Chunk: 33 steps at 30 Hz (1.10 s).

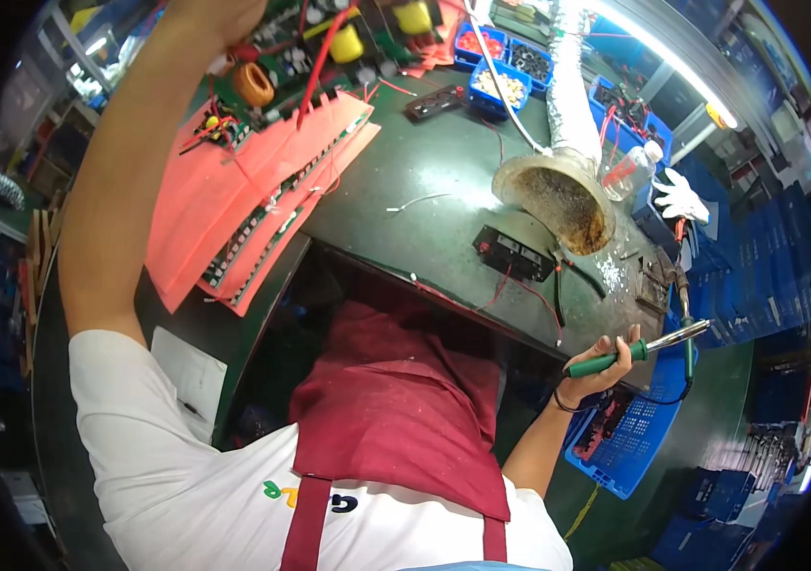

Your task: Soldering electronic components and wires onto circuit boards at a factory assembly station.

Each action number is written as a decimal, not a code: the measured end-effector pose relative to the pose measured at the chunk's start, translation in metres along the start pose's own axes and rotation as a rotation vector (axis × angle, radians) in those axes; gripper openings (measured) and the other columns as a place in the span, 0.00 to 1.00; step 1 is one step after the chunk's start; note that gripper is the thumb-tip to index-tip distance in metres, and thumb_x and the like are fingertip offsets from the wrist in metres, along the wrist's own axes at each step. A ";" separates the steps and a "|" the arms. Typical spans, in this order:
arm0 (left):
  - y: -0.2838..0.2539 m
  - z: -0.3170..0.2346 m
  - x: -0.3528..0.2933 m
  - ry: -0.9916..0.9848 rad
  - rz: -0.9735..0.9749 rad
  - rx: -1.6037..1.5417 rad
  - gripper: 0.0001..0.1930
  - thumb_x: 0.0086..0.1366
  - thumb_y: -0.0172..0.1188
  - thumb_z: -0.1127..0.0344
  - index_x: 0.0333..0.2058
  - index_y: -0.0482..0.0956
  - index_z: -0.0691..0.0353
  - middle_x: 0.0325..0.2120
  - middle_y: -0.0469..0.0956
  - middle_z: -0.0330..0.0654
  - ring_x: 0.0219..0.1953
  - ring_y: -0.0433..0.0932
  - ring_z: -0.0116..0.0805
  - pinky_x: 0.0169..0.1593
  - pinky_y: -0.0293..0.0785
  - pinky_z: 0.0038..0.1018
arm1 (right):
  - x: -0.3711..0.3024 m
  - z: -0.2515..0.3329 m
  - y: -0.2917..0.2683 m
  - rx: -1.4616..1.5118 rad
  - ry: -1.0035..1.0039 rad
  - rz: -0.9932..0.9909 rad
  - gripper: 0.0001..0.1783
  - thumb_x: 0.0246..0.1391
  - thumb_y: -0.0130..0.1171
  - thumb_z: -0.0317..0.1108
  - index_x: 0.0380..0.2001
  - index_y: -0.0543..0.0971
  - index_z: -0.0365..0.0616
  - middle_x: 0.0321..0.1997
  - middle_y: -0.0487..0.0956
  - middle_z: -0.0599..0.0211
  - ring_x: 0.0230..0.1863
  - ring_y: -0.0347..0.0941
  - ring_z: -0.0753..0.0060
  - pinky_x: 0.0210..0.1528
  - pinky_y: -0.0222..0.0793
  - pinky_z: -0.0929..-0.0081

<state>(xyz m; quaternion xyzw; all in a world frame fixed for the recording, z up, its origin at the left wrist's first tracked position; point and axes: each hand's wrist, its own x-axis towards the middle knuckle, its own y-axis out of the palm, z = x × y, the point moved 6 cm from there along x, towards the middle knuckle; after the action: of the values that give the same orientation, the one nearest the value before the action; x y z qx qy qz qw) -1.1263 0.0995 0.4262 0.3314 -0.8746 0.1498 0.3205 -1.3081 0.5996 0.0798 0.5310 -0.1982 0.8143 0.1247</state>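
A: Off on the left, the left hand (223, 21)?

B: At the circuit board (346, 45), by the pink sheets (186, 205), cropped: can't tell its grip.

A: And over right?

B: The right hand (599, 379) wraps the soldering iron (640, 352), well apart from the board! Looks like soldering prep; next calls for bringing iron to board.

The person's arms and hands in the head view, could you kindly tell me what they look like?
White short sleeves leave both forearms bare. The right hand wears no glove; the left hand, partly cut off by the picture's top edge, also appears ungloved.
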 end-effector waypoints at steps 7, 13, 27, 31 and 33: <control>0.089 0.021 -0.213 -0.394 -0.100 -0.405 0.10 0.82 0.61 0.59 0.48 0.79 0.61 0.41 0.84 0.42 0.52 0.85 0.35 0.53 0.87 0.41 | -0.022 0.017 -0.052 0.233 -0.031 0.036 0.19 0.77 0.60 0.45 0.58 0.66 0.48 0.72 0.73 0.36 0.71 0.75 0.40 0.67 0.74 0.55; 0.172 0.086 -0.373 -0.876 -0.347 -0.787 0.06 0.81 0.63 0.61 0.43 0.78 0.54 0.37 0.85 0.39 0.45 0.88 0.38 0.50 0.86 0.38 | -0.068 0.036 -0.056 0.398 0.007 0.139 0.30 0.70 0.64 0.60 0.54 0.62 0.53 0.72 0.71 0.33 0.68 0.77 0.37 0.65 0.76 0.47; 0.161 0.292 -0.438 -1.068 -0.559 -0.988 0.09 0.83 0.57 0.62 0.44 0.78 0.61 0.40 0.83 0.44 0.48 0.84 0.39 0.60 0.83 0.41 | -0.131 0.036 0.080 0.659 0.044 0.470 0.34 0.48 0.86 0.40 0.53 0.74 0.57 0.70 0.72 0.33 0.63 0.82 0.34 0.59 0.85 0.50; 0.149 0.331 -0.421 -1.116 -0.612 -0.926 0.08 0.83 0.58 0.62 0.43 0.78 0.60 0.40 0.83 0.43 0.49 0.83 0.36 0.59 0.83 0.40 | -0.137 0.037 0.131 0.638 0.001 0.582 0.34 0.54 0.83 0.33 0.54 0.68 0.55 0.72 0.69 0.33 0.65 0.81 0.35 0.58 0.84 0.51; 0.144 0.347 -0.408 -1.120 -0.616 -0.848 0.09 0.83 0.58 0.62 0.43 0.78 0.61 0.39 0.83 0.43 0.47 0.85 0.36 0.56 0.84 0.39 | -0.137 0.039 0.155 0.627 0.003 0.587 0.34 0.53 0.84 0.30 0.52 0.67 0.53 0.71 0.70 0.31 0.63 0.82 0.35 0.57 0.86 0.52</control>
<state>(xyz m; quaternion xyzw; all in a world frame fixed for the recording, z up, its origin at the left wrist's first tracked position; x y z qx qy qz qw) -1.1490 0.2384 -0.1105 0.4352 -0.7574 -0.4849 -0.0435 -1.2846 0.4452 -0.0612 0.4633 -0.0837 0.8368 -0.2796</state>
